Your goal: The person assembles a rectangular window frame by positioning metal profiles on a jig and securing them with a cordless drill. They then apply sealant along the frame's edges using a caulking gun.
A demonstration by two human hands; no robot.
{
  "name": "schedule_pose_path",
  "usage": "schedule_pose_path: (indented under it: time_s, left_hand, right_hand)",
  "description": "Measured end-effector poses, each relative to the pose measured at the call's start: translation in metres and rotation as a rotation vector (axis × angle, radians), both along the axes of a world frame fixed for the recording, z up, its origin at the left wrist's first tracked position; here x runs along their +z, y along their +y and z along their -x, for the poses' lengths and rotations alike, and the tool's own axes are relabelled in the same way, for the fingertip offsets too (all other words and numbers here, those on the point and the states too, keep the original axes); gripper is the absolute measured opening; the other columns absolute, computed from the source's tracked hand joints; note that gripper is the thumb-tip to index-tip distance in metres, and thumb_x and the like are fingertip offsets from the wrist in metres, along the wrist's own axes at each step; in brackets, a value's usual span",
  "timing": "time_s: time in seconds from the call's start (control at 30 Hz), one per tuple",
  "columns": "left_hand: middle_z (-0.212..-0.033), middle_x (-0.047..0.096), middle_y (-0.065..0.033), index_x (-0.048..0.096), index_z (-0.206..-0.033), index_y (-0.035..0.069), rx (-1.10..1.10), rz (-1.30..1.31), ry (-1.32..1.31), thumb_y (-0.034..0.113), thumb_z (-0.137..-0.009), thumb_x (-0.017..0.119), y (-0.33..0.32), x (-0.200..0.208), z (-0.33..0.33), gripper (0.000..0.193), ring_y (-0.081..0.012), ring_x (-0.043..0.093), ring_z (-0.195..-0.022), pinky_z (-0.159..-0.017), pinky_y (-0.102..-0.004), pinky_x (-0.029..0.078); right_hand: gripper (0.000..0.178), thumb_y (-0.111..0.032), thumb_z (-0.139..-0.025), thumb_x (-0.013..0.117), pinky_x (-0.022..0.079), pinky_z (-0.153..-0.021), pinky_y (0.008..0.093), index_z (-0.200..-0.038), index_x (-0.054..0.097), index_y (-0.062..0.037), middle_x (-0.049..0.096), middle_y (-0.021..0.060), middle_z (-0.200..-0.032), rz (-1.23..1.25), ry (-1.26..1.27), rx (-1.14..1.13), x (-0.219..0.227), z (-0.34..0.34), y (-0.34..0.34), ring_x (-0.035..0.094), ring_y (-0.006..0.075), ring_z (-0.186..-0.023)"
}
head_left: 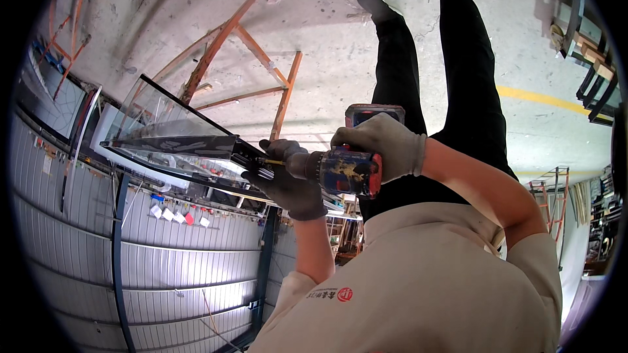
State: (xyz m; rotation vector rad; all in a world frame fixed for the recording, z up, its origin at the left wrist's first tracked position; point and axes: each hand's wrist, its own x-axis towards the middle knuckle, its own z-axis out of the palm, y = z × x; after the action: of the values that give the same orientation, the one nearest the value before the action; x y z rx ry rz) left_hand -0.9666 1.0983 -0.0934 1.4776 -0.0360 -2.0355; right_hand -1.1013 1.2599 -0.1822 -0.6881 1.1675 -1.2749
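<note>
Wearing a beige shirt (418,274), showing on its front a round red emblem (345,295) with pale marks inside. Carrying just left of that emblem, on the same cloth, a short row of dark characters (320,294), with a finer line of print along it, too tiny to make out. Displaying yellowish patches (351,172) on the power drill (332,168), blurring too much for telling print from wear. Showing a red card (190,218) and several white cards (167,214) against the grey wall (176,261), too small for reading.
</note>
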Motion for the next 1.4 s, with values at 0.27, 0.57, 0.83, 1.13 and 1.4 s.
schedule_pose_path:
  time_s: [0.27,0.57,0.83,1.13,1.4]
  left_hand:
    - [-0.09,0.048,0.0024,0.061,-0.113,0.012,0.156,-0.123,0.164,0.026,-0.082,0.081,-0.002,-0.01,0.001,0.04,-0.0105,0.043,-0.081,-0.064,-0.0261,0.04]
    - [-0.089,0.053,0.0024,0.063,-0.107,0.014,0.081,-0.064,0.151,0.027,-0.085,0.076,-0.008,-0.011,-0.006,0.028,-0.0103,0.048,-0.08,-0.074,-0.0291,0.045]
    - [-0.095,0.053,-0.0026,0.061,-0.119,0.002,0.063,0.002,0.188,0.04,-0.087,0.073,-0.004,-0.011,0.002,0.05,-0.0144,0.05,-0.088,-0.08,-0.0318,0.046]
    - [-0.094,0.062,-0.0007,0.062,-0.112,0.011,-0.168,0.101,-0.046,0.03,-0.098,0.065,0.02,0.006,-0.015,0.024,-0.016,0.059,-0.087,-0.076,-0.0329,0.053]
    - [-0.092,0.067,-0.0017,0.063,-0.112,0.008,0.394,-0.102,0.399,0.023,-0.104,0.056,0.072,0.034,-0.036,0.018,-0.0144,0.064,-0.085,-0.081,-0.0279,0.054]
  right_hand:
    - [0.049,-0.032,-0.07,0.079,0.055,-0.067,0.0392,-0.109,0.06,-0.0081,0.068,0.0126,-0.074,-0.018,-0.018,0.025,-0.001,-0.005,-0.002,0.07,0.0312,-0.068]
    - [0.045,-0.029,-0.07,0.079,0.055,-0.066,0.0387,-0.106,0.061,-0.0098,0.068,0.0114,-0.076,-0.025,0.0,-0.032,0.005,-0.019,0.002,0.07,0.0298,-0.069]
    - [0.047,-0.029,-0.068,0.081,0.054,-0.064,0.0404,-0.106,0.061,-0.0101,0.068,0.0093,-0.077,0.027,0.164,0.004,0.008,0.014,0.005,0.07,0.031,-0.071]
    - [0.05,-0.032,-0.068,0.081,0.053,-0.065,0.0426,-0.108,0.061,-0.0098,0.069,0.0129,-0.08,-0.004,0.252,0.079,0.071,0.064,0.04,0.068,0.0345,-0.072]
    - [0.045,-0.027,-0.071,0.079,0.054,-0.068,0.0414,-0.109,0.061,-0.0082,0.071,0.0115,-0.082,0.037,0.374,0.335,0.169,0.107,0.021,0.07,0.0328,-0.076]
